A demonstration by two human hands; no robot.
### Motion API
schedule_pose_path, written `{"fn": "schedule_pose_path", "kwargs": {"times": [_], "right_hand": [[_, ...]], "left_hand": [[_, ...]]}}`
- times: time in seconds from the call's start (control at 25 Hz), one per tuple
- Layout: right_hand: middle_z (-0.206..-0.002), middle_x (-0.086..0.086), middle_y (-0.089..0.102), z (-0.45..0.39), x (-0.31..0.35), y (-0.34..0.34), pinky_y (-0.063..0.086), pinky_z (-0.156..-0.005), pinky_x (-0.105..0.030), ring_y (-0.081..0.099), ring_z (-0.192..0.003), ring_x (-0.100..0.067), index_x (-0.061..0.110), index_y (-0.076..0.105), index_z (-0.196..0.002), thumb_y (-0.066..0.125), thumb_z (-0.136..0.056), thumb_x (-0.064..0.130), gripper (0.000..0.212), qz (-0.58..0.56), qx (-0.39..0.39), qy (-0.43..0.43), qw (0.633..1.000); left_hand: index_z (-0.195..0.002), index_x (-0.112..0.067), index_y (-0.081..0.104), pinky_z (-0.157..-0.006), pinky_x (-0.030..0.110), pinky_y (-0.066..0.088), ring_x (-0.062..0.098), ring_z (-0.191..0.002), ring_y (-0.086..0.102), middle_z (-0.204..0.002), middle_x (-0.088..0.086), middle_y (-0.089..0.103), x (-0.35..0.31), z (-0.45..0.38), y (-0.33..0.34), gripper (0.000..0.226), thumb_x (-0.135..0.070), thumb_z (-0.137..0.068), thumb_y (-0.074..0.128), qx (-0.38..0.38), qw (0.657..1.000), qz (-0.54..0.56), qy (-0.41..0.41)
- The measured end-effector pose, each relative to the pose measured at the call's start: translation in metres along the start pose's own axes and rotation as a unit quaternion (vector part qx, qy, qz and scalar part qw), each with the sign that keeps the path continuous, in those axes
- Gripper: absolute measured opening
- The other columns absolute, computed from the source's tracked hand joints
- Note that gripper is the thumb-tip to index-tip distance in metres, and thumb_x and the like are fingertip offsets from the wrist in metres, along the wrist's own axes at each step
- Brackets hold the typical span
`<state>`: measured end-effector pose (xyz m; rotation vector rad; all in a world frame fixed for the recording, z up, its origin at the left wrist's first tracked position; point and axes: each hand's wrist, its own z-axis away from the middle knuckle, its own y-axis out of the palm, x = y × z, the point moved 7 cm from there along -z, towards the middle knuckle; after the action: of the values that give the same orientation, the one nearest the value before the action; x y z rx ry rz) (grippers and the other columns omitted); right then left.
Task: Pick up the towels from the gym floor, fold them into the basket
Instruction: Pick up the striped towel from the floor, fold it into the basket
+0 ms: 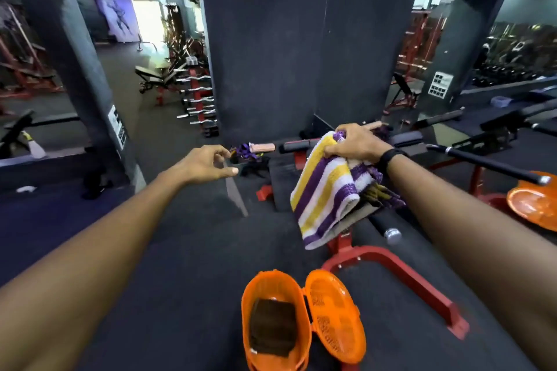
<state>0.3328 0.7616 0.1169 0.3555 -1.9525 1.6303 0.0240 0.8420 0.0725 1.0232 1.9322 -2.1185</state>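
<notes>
My right hand [355,144] grips a folded towel [324,193] with purple, yellow and white stripes, held in the air above the red bench frame. A darker purple and olive cloth [382,193] hangs bunched under the same hand. My left hand [208,164] hovers to the left of the towel with loosely curled fingers and holds nothing. On the floor below stands the orange basket [250,304], its perforated lid [336,316] swung open to the right. A folded dark brown towel [272,328] lies inside it.
A red-framed bench [401,274] with black padded bars stands right of the basket. Another orange basket [533,205] sits at the right edge. Purple straps and a pink item [262,147] lie by the dark pillar ahead. Weight racks [199,93] and mirrors line the back.
</notes>
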Motion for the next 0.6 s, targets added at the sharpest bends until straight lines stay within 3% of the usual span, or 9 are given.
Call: {"fn": "schedule_pose_path", "kwargs": {"times": [0.12, 0.32, 0.48, 0.6], "right_hand": [[-0.09, -0.004, 0.061, -0.002, -0.034, 0.035, 0.039, -0.072, -0.028, 0.056, -0.087, -0.024, 0.014, 0.059, -0.082, 0.074, -0.073, 0.034, 0.026, 0.039, 0.038, 0.05, 0.997], [-0.098, -0.006, 0.062, -0.005, -0.105, 0.127, 0.044, -0.076, -0.029, 0.057, -0.092, -0.024, 0.005, 0.062, -0.103, 0.075, -0.073, 0.038, 0.046, 0.045, 0.09, 0.141, 0.985], [-0.092, -0.01, 0.062, -0.006, -0.16, 0.219, 0.04, -0.066, -0.029, 0.059, -0.087, -0.026, 0.014, 0.055, -0.077, 0.076, -0.073, 0.037, 0.032, 0.058, 0.138, 0.222, 0.963], [-0.09, -0.012, 0.063, -0.009, -0.2, 0.292, 0.045, -0.067, -0.032, 0.062, -0.088, -0.029, 0.012, 0.058, -0.086, 0.076, -0.075, 0.032, 0.029, 0.057, 0.164, 0.275, 0.945]], "left_hand": [[-0.12, -0.015, 0.06, -0.086, 0.021, 0.039, 0.014, -0.099, 0.056, -0.111, 0.004, 0.062, 0.018, -0.003, 0.037, 0.049, -0.039, -0.08, 0.073, 0.038, 0.999, -0.027, -0.006], [-0.125, -0.009, 0.058, -0.094, 0.025, 0.041, 0.022, -0.112, 0.058, -0.124, 0.009, 0.062, 0.078, -0.032, 0.12, 0.051, -0.034, -0.083, 0.072, 0.126, 0.992, -0.014, -0.029], [-0.125, -0.01, 0.058, -0.096, 0.029, 0.041, 0.024, -0.115, 0.056, -0.127, 0.009, 0.06, 0.142, -0.067, 0.205, 0.048, -0.035, -0.085, 0.069, 0.212, 0.976, -0.006, -0.043], [-0.125, -0.01, 0.057, -0.092, 0.027, 0.04, 0.023, -0.115, 0.056, -0.126, 0.01, 0.059, 0.186, -0.096, 0.264, 0.045, -0.033, -0.088, 0.066, 0.259, 0.965, -0.004, -0.046]]}}
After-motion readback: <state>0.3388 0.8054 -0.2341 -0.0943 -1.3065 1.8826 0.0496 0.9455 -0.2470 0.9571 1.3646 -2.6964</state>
